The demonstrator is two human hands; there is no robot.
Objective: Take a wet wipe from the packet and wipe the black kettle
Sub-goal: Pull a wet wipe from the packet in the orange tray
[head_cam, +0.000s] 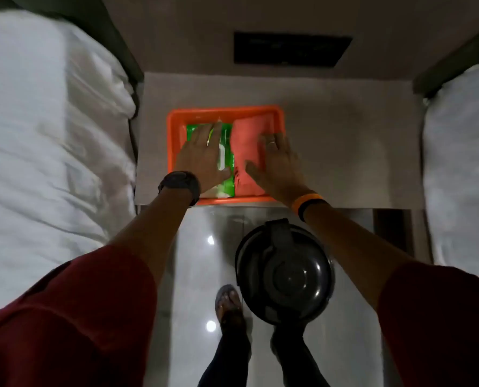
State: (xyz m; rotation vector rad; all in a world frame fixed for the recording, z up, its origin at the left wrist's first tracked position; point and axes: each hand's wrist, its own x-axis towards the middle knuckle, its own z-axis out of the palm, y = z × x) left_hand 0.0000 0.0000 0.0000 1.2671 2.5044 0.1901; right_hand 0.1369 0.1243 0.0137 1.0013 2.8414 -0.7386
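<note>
Between two beds with white bedding (37,141), a grey bedside table (344,152) sits in front of you, seen from above in dim light. On its near edge rests an orange plastic tray (177,115). Inside the tray, a green wet wipe packet (227,163) lies on the left and a folded salmon-coloured cloth (249,132) lies on the right, touching side by side.

Your left hand (205,155) lies flat on the green packet, fingers spread wide and gripping nothing. A dark wristwatch (181,185) is on that wrist. Your right hand (274,160) lies flat on the cloth, fingers also spread and holding nothing, with a ring on one finger. An orange and black band (308,202) circles that wrist. Both arms wear dark red sleeves (79,317) pushed above the elbow.

The black kettle (285,272) appears below the table's near edge, under your right forearm, its lid and handle facing up. You cannot tell what supports it. Beneath lies a glossy pale floor (193,275), with your sandalled foot (228,305) just left of the kettle.
</note>
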